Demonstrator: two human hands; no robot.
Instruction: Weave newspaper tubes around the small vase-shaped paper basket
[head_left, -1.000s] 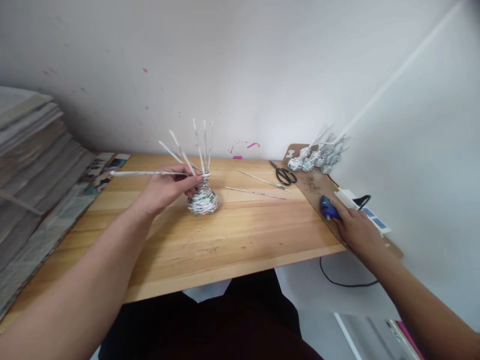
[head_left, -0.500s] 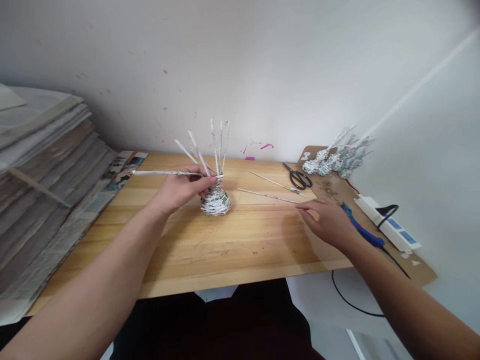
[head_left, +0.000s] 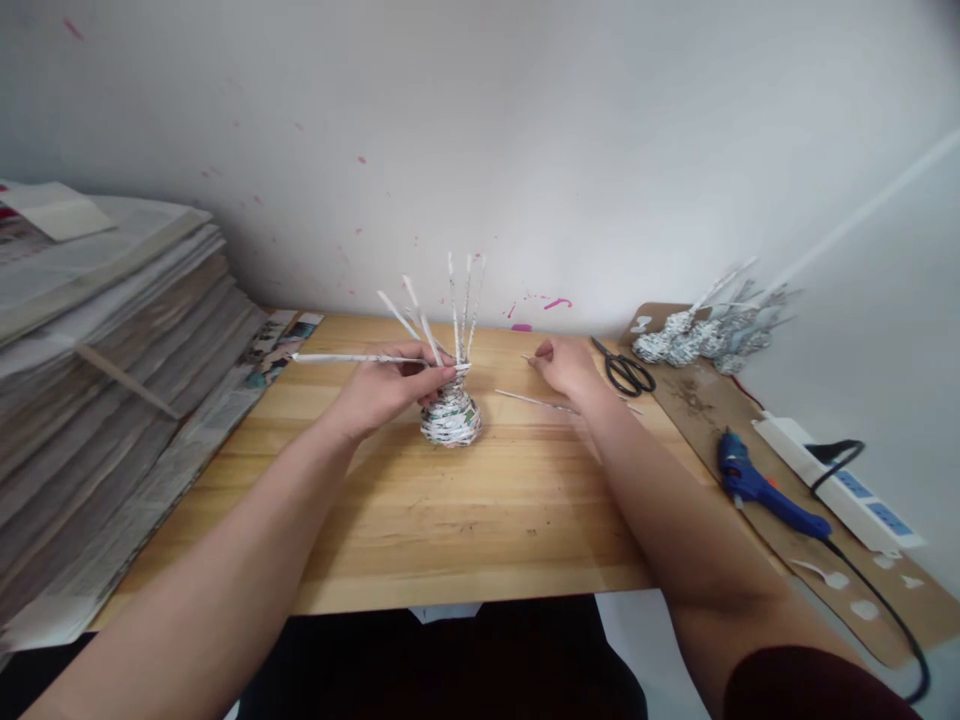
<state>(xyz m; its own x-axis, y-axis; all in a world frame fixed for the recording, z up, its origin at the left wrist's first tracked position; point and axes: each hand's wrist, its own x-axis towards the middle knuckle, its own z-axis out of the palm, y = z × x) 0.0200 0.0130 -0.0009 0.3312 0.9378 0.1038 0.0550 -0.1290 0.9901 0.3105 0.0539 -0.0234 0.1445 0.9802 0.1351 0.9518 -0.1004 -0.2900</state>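
My left hand [head_left: 401,385] is closed around the narrow neck of a small woven paper vase [head_left: 451,422], which stands upright on the table. Several rolled paper rods [head_left: 463,310] stick up from the neck, while one white rod [head_left: 337,358] points left across the hand. My right hand [head_left: 561,368] has its fingertips pinched near the left end of a thin rolled paper stick [head_left: 527,357] lying on the table; the hand hides most of that stick. Nearer to me, a second paper stick [head_left: 529,400] lies partly under the right wrist.
Black scissors [head_left: 628,375] rest beyond my right hand. Several woven paper pieces [head_left: 697,338] sit on brown board [head_left: 679,395] at the back right. A blue glue gun [head_left: 765,490] and a power strip [head_left: 832,475] lie right; tall newspaper stacks [head_left: 135,350] stand left.
My right hand has moved left and away from me, from the nearer stick's right end to the farther stick's left end. The left hand keeps hold of the vase. The view has shifted slightly.
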